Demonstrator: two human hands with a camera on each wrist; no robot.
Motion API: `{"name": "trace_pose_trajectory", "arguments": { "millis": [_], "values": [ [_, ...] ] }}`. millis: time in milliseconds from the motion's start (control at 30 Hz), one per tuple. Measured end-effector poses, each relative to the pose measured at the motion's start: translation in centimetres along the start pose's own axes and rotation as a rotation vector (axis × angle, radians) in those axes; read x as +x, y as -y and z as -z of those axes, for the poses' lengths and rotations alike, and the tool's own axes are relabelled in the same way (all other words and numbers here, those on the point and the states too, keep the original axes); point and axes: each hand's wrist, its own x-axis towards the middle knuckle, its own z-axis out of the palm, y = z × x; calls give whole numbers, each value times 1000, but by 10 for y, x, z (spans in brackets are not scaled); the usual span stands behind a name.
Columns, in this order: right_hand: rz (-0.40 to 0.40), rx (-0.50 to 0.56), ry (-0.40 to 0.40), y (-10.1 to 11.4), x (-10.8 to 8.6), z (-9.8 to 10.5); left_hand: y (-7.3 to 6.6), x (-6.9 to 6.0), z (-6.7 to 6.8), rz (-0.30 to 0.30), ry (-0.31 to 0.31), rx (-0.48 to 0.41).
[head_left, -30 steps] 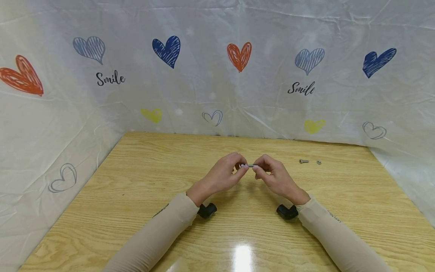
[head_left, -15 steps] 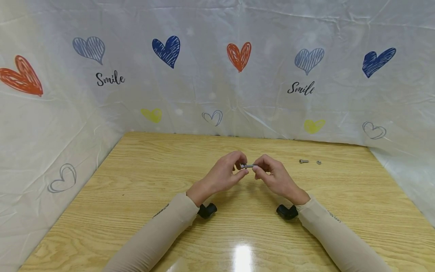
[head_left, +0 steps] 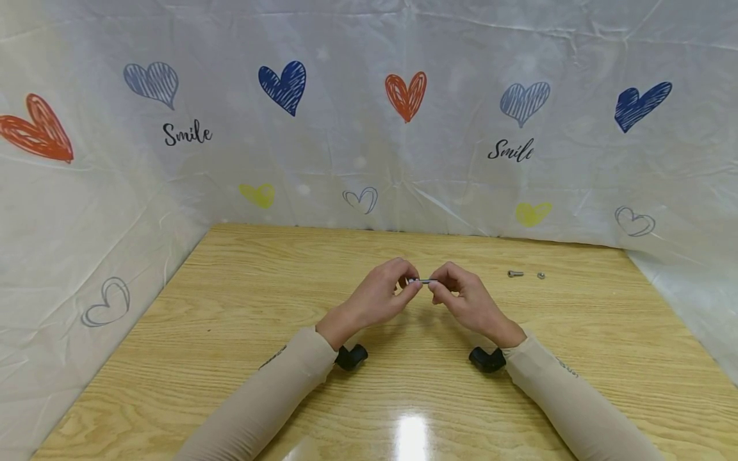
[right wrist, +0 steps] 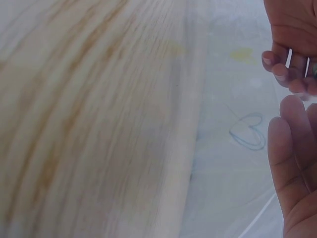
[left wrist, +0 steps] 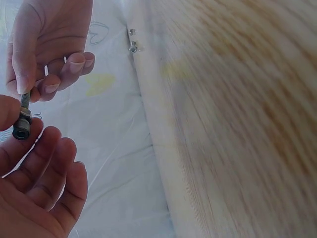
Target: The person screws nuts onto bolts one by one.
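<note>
Both hands meet over the table around a metal socket-head bolt held roughly level. A hex nut sits on its thread, close to the head. My left hand pinches this end between thumb and forefinger, at about the nut; its other fingers are loosely bent. The thread's far end is pinched by my right hand, whose fingertips cover the tip. In the left wrist view the bolt's socket head faces the camera. The right wrist view hides most of the bolt behind fingers.
A second bolt and a loose nut lie on the wooden table, right of the hands. A white sheet printed with hearts hangs along the back and sides. Black wrist mounts stick out below the sleeves.
Half a second ago the left thumb stood off the bolt, baring its head and nut; now it has closed on them again. The right hand has stayed in place.
</note>
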Motion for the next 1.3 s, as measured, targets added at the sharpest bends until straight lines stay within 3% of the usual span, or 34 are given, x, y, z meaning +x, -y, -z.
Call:
{"name": "trace_pose_trajectory", "arguments": {
  "millis": [267,500,700,1300],
  "values": [
    [-41,-15,-5,5,0,-1,-1,-1,1,26,16,-3],
    [-17,-24,7,34,-1,1,0,1,1,-20,1,-39],
    [-11,-24,4,36,-1,1,-1,1,1,-47,-9,-22],
    [-20,-29,0,36,-1,1,0,-1,1,21,22,-10]
  ]
}}
